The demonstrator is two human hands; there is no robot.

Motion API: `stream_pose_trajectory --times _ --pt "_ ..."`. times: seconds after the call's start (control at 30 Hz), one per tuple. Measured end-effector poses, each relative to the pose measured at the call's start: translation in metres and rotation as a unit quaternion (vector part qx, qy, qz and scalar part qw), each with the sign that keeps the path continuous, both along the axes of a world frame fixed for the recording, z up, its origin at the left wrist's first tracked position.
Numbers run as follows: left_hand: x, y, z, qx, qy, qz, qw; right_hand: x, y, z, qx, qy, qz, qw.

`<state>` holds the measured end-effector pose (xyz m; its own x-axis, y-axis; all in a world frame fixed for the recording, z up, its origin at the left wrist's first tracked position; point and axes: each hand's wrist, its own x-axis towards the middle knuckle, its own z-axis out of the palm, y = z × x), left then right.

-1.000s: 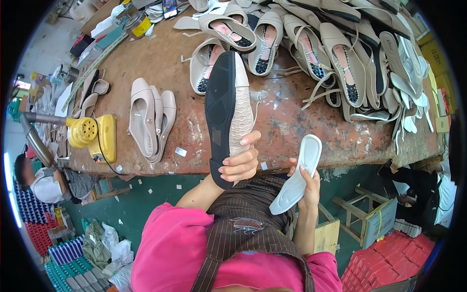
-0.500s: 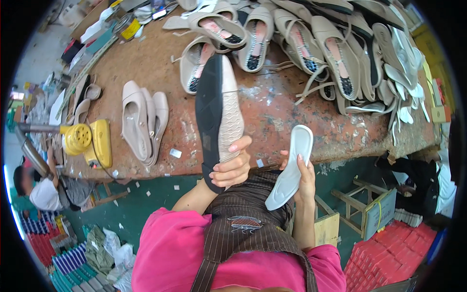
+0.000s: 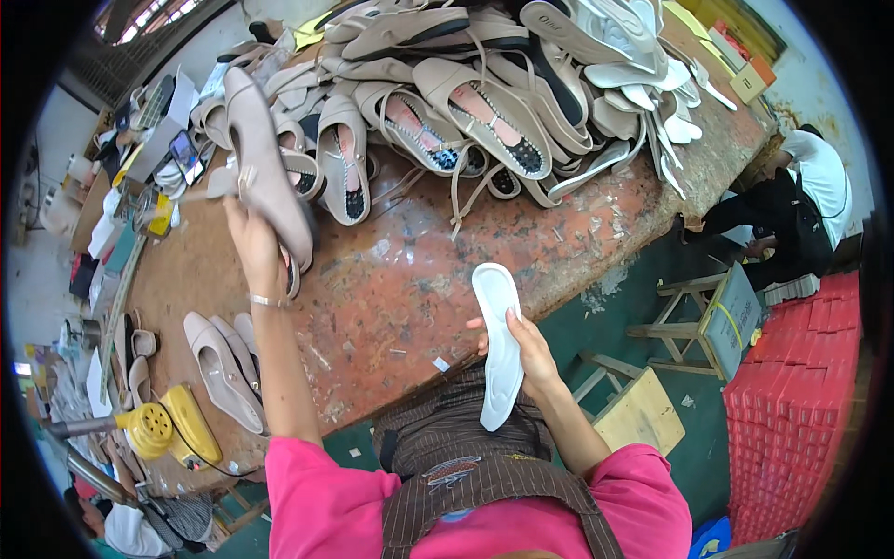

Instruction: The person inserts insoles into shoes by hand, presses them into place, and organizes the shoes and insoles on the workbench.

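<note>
Head view:
Left hand (image 3: 250,244): fingers closed around a beige flat leather shoe (image 3: 265,168), raised at ten o'clock over the rust-brown worktop (image 3: 410,279).
Right hand (image 3: 529,349): fingers gripping a white foam insole (image 3: 498,340), centre.
Heap of beige shoes (image 3: 466,84): twelve o'clock.

Bright even daylight, fisheye-bent edges, black vignette

Worn reddish-brown wooden workbench (image 3: 410,279); green painted floor (image 3: 643,279); small wooden stool (image 3: 694,312) beside bench's right edge; red stacked crates (image 3: 792,401).

Shoe (image 3: 265,172) now raised over table (image 3: 400,279).
</note>
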<state>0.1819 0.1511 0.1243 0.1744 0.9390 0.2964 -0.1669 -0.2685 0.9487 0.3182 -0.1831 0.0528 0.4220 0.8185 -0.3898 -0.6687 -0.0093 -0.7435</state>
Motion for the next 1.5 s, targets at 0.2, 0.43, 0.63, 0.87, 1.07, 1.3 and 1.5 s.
stream_pose_trajectory --times 0.2,0.43,0.63,0.87,1.07,1.3,1.5 --pt "0.115 -0.053 0.001 0.156 0.200 -0.036 0.967 0.012 -0.009 -0.009 -0.008 0.012 -0.043 0.999" --pt "0.203 -0.071 -0.041 0.030 0.336 -0.155 0.928 0.034 -0.021 -0.009 -0.010 -0.007 -0.075 0.997" --pt "0.180 -0.045 -0.059 0.062 0.316 0.092 0.942 0.046 -0.036 -0.018 -0.003 -0.009 -0.095 0.995" --pt "0.163 -0.039 -0.046 -0.169 0.237 -0.002 0.957 0.037 -0.025 -0.013 0.007 0.002 -0.093 0.996" --pt "0.079 -0.029 -0.073 0.004 0.143 -0.120 0.982 0.034 -0.022 -0.006 -0.002 0.003 -0.068 0.998" --pt "-0.026 -0.157 -0.073 -0.090 0.076 -0.039 0.992 0.017 0.007 -0.008 -0.008 0.012 0.030 0.999" --pt "-0.067 -0.201 -0.106 -0.214 0.031 -0.067 0.974 -0.030 0.034 0.012 0.040 -0.010 0.160 0.986"
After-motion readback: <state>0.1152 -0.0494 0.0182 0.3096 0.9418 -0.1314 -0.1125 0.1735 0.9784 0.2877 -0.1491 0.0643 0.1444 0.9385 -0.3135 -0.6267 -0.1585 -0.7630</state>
